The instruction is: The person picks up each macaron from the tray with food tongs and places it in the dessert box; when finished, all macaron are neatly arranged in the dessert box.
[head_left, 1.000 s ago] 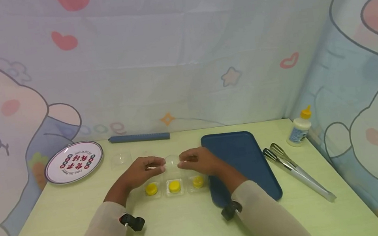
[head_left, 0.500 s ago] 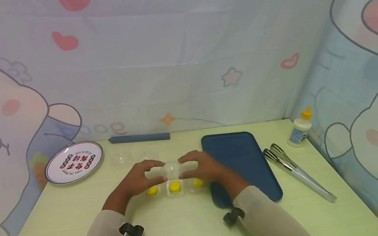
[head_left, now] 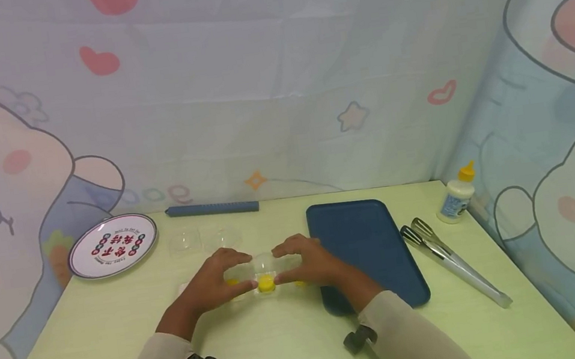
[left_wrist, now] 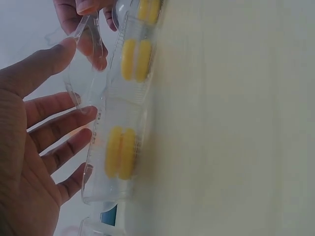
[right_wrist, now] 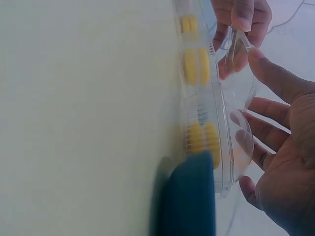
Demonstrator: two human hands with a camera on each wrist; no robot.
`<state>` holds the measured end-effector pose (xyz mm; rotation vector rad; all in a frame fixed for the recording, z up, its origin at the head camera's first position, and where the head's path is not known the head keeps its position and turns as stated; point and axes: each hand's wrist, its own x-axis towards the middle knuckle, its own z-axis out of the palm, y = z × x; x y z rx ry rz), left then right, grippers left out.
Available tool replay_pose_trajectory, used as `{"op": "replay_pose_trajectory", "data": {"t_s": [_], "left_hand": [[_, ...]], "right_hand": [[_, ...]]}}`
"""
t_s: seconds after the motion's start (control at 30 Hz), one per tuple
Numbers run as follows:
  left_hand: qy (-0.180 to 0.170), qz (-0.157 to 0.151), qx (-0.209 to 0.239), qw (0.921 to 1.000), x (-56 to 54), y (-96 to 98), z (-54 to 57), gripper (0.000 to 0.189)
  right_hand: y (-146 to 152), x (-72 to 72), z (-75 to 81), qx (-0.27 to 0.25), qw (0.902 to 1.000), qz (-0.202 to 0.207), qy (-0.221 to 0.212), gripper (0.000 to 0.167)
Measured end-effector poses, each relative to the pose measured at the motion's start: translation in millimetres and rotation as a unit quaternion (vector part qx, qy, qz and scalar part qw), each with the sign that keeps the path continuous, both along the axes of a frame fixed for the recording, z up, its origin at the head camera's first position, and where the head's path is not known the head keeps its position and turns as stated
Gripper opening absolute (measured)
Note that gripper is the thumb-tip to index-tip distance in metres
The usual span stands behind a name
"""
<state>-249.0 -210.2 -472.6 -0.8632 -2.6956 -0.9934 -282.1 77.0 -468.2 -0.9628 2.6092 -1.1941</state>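
Note:
My left hand (head_left: pixel 217 281) and right hand (head_left: pixel 310 263) pinch opposite sides of a clear domed plastic lid (head_left: pixel 263 262), thumbs at the near edge. It hovers tilted close over the middle clear box, which holds a yellow macaron (head_left: pixel 266 284). In the left wrist view the left box with its macaron (left_wrist: pixel 120 152) stands uncovered under my left fingers. Through the right wrist view, the right box's macaron (right_wrist: pixel 203 140) sits beneath a domed lid (right_wrist: pixel 242 142), with my right fingers beside that dome.
Two clear domes (head_left: pixel 184 240) lie behind my left hand. Around them are a patterned plate (head_left: pixel 113 247), a grey-blue bar (head_left: pixel 212 209), a dark blue tray (head_left: pixel 364 248) right of my right hand, metal tongs (head_left: pixel 454 263) and a yellow-capped bottle (head_left: pixel 455 200).
Both hands have brought the domed lid toward me, from behind the row of boxes to over the middle one. The thumbs have spread farther from the fingers.

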Motion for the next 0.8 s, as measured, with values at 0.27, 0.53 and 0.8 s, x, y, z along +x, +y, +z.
{"op": "replay_pose_trajectory", "data": {"t_s": [0.27,0.53,0.8], "left_hand": [[0.036,-0.001,-0.015,0.9993,6.3,1.4,-5.7,0.051],[0.048,0.007,-0.034,0.9982,9.4,5.1,-6.1,0.053],[0.059,0.007,-0.045,0.9972,7.9,5.6,-8.7,0.053]], "right_hand": [[2,6.4,-2.5,-0.009,0.9996,0.010,0.024,0.059],[2,7.5,-12.1,-0.015,0.9990,0.006,0.042,0.056],[0,11.0,-12.6,-0.006,0.9988,0.004,0.048,0.055]]}}
